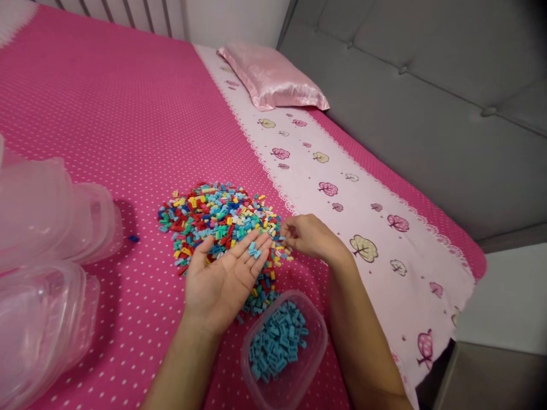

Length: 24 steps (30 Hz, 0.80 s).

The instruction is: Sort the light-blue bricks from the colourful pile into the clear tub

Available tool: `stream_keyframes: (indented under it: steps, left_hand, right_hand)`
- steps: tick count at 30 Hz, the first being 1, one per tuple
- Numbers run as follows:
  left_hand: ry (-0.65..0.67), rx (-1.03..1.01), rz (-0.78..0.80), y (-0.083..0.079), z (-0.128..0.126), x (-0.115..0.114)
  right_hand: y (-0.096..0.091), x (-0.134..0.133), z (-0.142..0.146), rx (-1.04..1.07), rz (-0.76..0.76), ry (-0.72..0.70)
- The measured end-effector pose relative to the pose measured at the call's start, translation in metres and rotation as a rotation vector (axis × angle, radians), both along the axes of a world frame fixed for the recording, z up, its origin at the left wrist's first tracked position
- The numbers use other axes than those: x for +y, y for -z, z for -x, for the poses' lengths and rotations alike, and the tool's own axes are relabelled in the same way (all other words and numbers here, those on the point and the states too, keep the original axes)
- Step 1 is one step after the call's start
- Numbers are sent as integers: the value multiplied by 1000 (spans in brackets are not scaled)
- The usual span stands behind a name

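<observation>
A heap of small plastic bricks (pixel 213 213) in red, blue, yellow, green and light blue lies on the pink dotted bedspread (pixel 128 125). My left hand (pixel 224 279) is held palm up over the heap's near edge, fingers stretched, with a few light blue bricks (pixel 254 250) resting on them. My right hand (pixel 310 236) is at the heap's right edge, fingers pinched together on something too small to make out. A clear plastic tub (pixel 314 344) just in front of the heap holds several light blue bricks (pixel 277 341).
Clear plastic tubs (pixel 47 256) are stacked at the left. A single blue brick (pixel 133 238) lies apart beside them. A pink satin pillow (pixel 273 80) is at the far end, and a grey padded headboard (pixel 427 102) runs along the right.
</observation>
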<state>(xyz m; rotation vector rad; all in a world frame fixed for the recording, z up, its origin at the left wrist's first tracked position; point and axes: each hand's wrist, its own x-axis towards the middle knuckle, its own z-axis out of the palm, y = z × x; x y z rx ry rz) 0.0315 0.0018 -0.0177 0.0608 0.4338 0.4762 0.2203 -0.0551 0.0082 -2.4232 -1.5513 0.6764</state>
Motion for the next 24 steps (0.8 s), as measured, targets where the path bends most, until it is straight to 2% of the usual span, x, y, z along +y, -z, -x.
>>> stream_keyframes:
  steps: [3,5,10,13,16,20,24]
  left_hand:
    - [1,6,5,0,0,0]
    - [2,9,12,-1,0,0]
    - [8,-33,0,0,-1,0]
    - [27,-52,-8,0,-1,0]
    - [9,-35,-10,-1,-1,0]
    - [-13,-12,4,-3,-1,-1]
    - [-17,-11,25,-2,-1,-1]
  right_hand:
    - [-5,-3,0,84,-163,35]
    - [-10,-4,4,177,-287,9]
    - [-24,-6,25,308,-474,-201]
    - [-26,-5,36,304,-501,-310]
    - [-25,-3,37,286,-518,-306]
    - [-23,-6,24,162,-500,-155]
    - [-20,-12,8,-29,-283,9]
